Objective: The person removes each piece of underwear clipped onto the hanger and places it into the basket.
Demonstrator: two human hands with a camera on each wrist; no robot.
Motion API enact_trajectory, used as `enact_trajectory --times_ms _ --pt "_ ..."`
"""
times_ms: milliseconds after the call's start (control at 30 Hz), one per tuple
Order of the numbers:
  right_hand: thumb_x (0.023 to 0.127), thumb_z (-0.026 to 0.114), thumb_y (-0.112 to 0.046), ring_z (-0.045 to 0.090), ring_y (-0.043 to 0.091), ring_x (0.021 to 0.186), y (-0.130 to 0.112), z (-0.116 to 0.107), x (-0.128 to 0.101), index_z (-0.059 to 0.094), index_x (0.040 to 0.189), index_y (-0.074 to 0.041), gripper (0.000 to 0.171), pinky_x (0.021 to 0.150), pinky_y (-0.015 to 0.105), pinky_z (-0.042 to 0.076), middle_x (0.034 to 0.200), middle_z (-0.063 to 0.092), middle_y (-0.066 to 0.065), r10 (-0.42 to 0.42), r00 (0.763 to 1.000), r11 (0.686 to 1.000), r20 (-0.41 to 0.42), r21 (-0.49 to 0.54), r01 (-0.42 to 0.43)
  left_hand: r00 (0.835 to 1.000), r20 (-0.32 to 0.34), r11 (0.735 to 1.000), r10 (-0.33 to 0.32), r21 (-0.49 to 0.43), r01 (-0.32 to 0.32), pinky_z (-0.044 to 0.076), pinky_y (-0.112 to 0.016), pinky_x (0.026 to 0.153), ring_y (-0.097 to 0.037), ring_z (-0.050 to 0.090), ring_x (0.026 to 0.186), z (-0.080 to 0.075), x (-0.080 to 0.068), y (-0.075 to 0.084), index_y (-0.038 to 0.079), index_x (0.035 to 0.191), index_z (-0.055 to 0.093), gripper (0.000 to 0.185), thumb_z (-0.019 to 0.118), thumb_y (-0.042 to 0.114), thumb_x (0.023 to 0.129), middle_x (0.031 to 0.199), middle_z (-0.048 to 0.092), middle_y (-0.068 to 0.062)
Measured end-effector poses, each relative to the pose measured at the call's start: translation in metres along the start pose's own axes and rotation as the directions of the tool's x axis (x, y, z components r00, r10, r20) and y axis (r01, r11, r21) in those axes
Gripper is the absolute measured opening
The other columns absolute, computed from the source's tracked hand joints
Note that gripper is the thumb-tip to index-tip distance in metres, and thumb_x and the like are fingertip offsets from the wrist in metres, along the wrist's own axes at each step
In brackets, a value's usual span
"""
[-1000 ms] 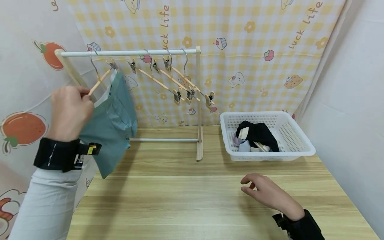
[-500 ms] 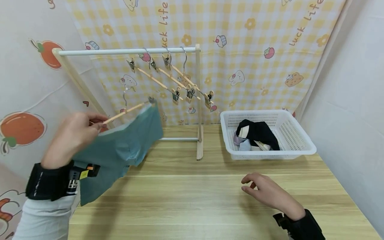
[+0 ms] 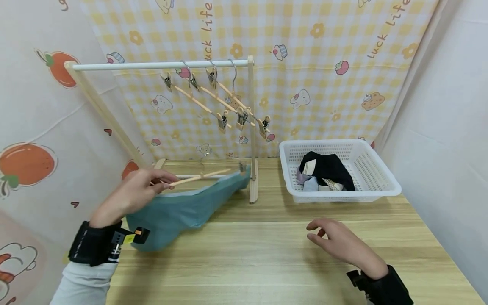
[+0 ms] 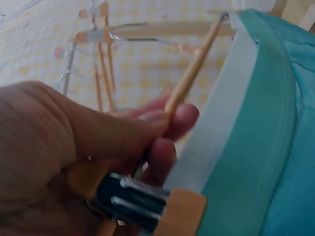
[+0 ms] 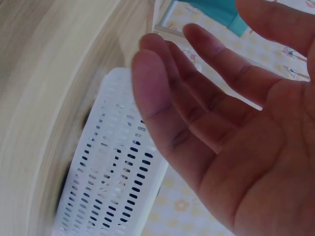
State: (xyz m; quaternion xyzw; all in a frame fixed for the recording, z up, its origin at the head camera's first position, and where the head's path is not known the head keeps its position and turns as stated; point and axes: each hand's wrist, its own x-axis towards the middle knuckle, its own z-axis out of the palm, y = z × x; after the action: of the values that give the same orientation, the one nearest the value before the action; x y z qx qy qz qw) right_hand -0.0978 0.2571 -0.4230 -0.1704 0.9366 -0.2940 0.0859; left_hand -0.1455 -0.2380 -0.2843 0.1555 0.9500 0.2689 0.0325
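My left hand [image 3: 131, 195] grips the wooden bar of a clip hanger [image 3: 198, 177] at its near end. A teal garment [image 3: 183, 209] with a white waistband is clipped to that hanger and drapes onto the table. In the left wrist view my fingers [image 4: 162, 125] curl round the bar [image 4: 192, 73], with a metal clip [image 4: 133, 201] and the teal cloth [image 4: 266, 147] beside them. My right hand [image 3: 335, 241] hovers over the table with relaxed fingers and holds nothing. Its palm [image 5: 236, 123] fills the right wrist view.
A wooden rack with a white rail [image 3: 160, 65] stands at the back and carries three bare clip hangers [image 3: 217, 99]. A white perforated basket [image 3: 375, 180] at the right holds dark and light clothes [image 3: 325, 171]. Patterned curtains hang behind and at the left.
My left hand has lifted the hanger with the teal garment off the rail and brought it down and rightward to the table. The right hand has stayed in place.
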Motion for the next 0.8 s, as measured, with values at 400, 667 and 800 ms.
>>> enact_trajectory --times_ms 400,667,800 --pt "0.100 0.077 -0.011 0.068 0.018 0.107 -0.009 -0.011 -0.002 0.069 0.135 -0.008 0.036 0.079 0.028 0.061 0.125 0.073 0.005 -0.149 0.926 0.987 -0.348 -0.001 0.159 0.952 0.138 0.944 0.274 -0.229 -0.238 0.058 -0.025 0.075 -0.012 0.075 0.098 0.058 0.014 0.017 0.009 0.126 0.078 0.028 0.063 -0.002 0.106 0.116 0.080 -0.006" --pt "0.098 0.080 -0.013 0.068 0.016 0.112 -0.015 -0.018 -0.006 0.065 0.144 -0.014 0.048 0.091 0.025 0.056 0.135 0.072 0.005 -0.233 0.870 0.969 -0.435 -0.033 0.243 0.926 0.156 0.906 0.344 -0.314 -0.284 0.061 -0.027 0.086 -0.016 0.077 0.110 0.087 0.018 0.031 0.012 0.129 0.078 0.028 0.061 0.003 0.109 0.122 0.079 -0.004" --pt "0.096 0.080 -0.006 0.065 0.004 0.106 -0.017 -0.020 -0.010 0.072 0.132 -0.013 0.037 0.092 0.013 0.049 0.121 0.075 0.002 -0.222 0.840 0.967 -0.496 0.003 0.257 0.920 0.144 0.892 0.365 -0.336 -0.302 0.061 -0.027 0.089 -0.013 0.077 0.109 0.093 0.019 0.038 0.016 0.129 0.078 0.029 0.061 0.004 0.108 0.121 0.080 -0.002"
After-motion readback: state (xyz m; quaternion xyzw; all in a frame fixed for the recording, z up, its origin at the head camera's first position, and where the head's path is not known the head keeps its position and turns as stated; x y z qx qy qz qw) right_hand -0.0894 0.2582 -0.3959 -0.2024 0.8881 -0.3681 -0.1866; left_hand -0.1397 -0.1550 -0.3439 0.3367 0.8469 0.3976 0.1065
